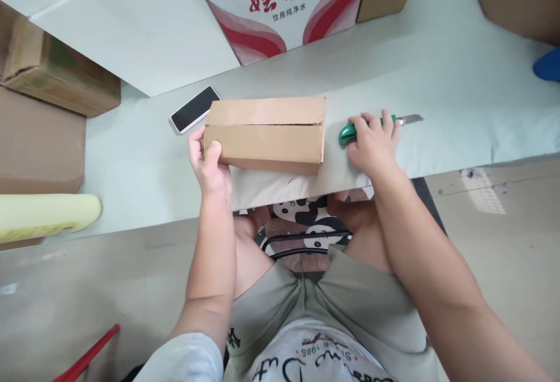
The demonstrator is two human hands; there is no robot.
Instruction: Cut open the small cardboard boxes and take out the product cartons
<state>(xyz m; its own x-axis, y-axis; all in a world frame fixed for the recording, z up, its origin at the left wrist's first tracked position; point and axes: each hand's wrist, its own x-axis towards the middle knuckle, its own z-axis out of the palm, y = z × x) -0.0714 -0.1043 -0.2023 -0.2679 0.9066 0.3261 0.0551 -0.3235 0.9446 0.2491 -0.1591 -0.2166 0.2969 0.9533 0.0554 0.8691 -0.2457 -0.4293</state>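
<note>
A small brown cardboard box (264, 144) sits near the table's front edge, a narrow seam running along its top. My left hand (210, 163) grips its left end, thumb on the front flap and fingers behind the side. To the right of the box lies a green utility knife (347, 135) with its blade out, pointing right. My right hand (374, 143) is over the knife's handle with the fingers curled across it; the palm hides the middle of the handle. A phone (195, 110) with a dark screen lies just behind the box's left end.
The table has a pale green cover (437, 79). Large cartons stand along the back, including a white and red one (284, 26). More brown boxes (65, 73) and a yellow rounded object (48, 216) are at left. A blue object (548, 66) is at far right.
</note>
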